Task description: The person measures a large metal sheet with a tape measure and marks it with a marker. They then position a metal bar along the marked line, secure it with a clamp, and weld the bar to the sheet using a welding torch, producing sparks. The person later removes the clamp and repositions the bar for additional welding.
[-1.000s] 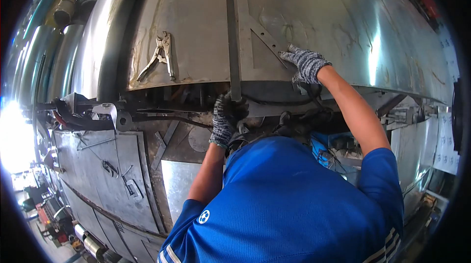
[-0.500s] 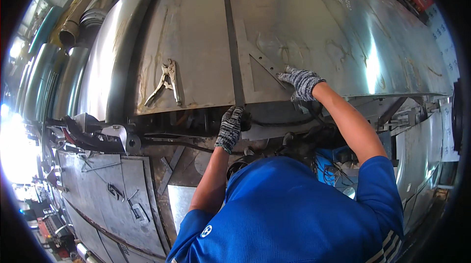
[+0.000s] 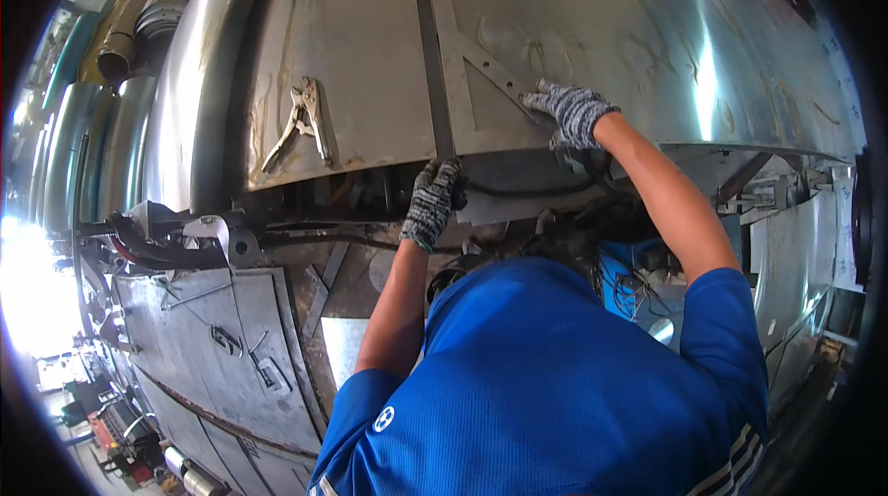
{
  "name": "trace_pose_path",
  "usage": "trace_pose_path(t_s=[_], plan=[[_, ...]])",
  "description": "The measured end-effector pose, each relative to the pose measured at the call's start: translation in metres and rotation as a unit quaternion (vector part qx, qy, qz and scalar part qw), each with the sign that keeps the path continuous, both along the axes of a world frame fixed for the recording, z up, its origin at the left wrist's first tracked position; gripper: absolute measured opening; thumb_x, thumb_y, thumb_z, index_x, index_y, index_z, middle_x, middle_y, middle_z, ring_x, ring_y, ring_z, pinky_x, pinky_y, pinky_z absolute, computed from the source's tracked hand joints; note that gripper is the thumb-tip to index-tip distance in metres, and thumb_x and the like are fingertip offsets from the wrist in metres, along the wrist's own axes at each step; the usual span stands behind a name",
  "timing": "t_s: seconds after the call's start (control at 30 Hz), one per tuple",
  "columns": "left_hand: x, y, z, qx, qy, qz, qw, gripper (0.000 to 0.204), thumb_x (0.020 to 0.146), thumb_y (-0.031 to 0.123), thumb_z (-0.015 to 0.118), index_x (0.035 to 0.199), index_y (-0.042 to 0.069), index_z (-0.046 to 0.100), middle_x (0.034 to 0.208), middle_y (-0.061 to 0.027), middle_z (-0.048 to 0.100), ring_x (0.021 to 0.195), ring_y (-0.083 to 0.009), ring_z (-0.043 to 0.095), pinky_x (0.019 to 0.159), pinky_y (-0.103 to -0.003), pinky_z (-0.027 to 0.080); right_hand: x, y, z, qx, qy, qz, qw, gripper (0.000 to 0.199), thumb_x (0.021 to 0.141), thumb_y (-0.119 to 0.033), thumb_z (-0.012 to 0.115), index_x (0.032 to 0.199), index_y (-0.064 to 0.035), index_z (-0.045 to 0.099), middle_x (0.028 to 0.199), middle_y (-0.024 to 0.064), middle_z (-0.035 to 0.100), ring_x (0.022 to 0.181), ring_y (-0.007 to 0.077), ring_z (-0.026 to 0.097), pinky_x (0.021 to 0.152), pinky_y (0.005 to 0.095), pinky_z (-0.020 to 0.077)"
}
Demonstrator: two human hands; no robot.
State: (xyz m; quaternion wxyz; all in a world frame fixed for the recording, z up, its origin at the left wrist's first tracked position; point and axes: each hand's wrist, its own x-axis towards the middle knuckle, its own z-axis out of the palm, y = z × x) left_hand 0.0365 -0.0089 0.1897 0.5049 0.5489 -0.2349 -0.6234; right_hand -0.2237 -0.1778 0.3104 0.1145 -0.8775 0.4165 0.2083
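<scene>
The grey-gloved left hand (image 3: pixel 432 207) seems curled round the near end of a long dark metal strip (image 3: pixel 427 48). On the curved silvery metal sheet (image 3: pixel 601 15) beyond, the half-open grey-gloved right hand (image 3: pixel 573 114) touches a triangular grey metal square (image 3: pixel 497 73); shiny metal cylinders (image 3: pixel 129 140) are far left.

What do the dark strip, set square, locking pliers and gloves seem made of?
Dark strip: likely steel; dull, straight-edged.
Set square: probably metal; flat grey, matte, with holes.
Locking pliers: apparently plated steel; pale, shiny highlights.
Gloves: probably knitted yarn, fibre unclear; mottled, textured surface.
</scene>
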Motion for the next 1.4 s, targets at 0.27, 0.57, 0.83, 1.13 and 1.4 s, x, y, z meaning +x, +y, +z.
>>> trace_pose_path(t_s=[0.27,0.57,0.83,1.13,1.4], plan=[[-0.001,-0.002,-0.005,-0.016,0.026,0.006,1.000,0.018,0.103,0.029,0.063,0.110,0.013,0.065,0.082,0.0012,0.063,0.067,-0.0125,0.060,0.054,-0.029,0.048,-0.003,-0.004,-0.006,-0.006,0.001,0.005,1.000,0.105,0.072,-0.035,0.090,0.159,-0.0238,0.034,0.168,0.0156,0.024,0.147,0.0355,0.040,0.120,0.0409,0.0375],[-0.004,-0.005,0.002,-0.008,0.059,0.017,0.998,0.012,0.102,0.027,0.065,0.103,0.015,0.063,0.079,0.0025,0.062,0.063,-0.0104,0.057,0.052,-0.029,0.045,-0.002,-0.008,-0.008,-0.001,0.008,0.010,1.000,0.107,0.071,-0.039,0.091,0.159,-0.0247,0.033,0.168,0.0161,0.021,0.149,0.0347,0.037,0.121,0.0409,0.0360],[-0.001,-0.007,-0.005,-0.006,0.031,0.014,0.999,0.017,0.101,0.030,0.065,0.108,0.015,0.064,0.081,0.0032,0.062,0.066,-0.0113,0.059,0.053,-0.030,0.048,0.000,-0.006,-0.006,0.005,0.021,0.005,1.000,0.109,0.071,-0.044,0.090,0.161,-0.0265,0.031,0.169,0.0157,0.021,0.149,0.0351,0.036,0.121,0.0410,0.0354],[0.000,-0.006,0.000,0.002,0.013,0.001,1.000,0.019,0.103,0.032,0.062,0.107,0.014,0.064,0.079,0.0031,0.060,0.066,-0.0108,0.058,0.054,-0.030,0.049,0.002,0.003,0.008,-0.005,0.005,0.001,1.000,0.102,0.072,-0.038,0.090,0.158,-0.0226,0.037,0.166,0.0164,0.027,0.145,0.0359,0.042,0.119,0.0426,0.0388],[0.000,-0.002,-0.006,-0.018,0.011,0.003,1.000,0.022,0.102,0.033,0.063,0.112,0.013,0.064,0.083,0.0012,0.065,0.065,-0.0119,0.060,0.055,-0.031,0.050,-0.005,-0.009,-0.014,-0.007,0.026,0.016,1.000,0.110,0.071,-0.049,0.088,0.161,-0.0279,0.029,0.169,0.0160,0.018,0.151,0.0346,0.033,0.123,0.0418,0.0329]])
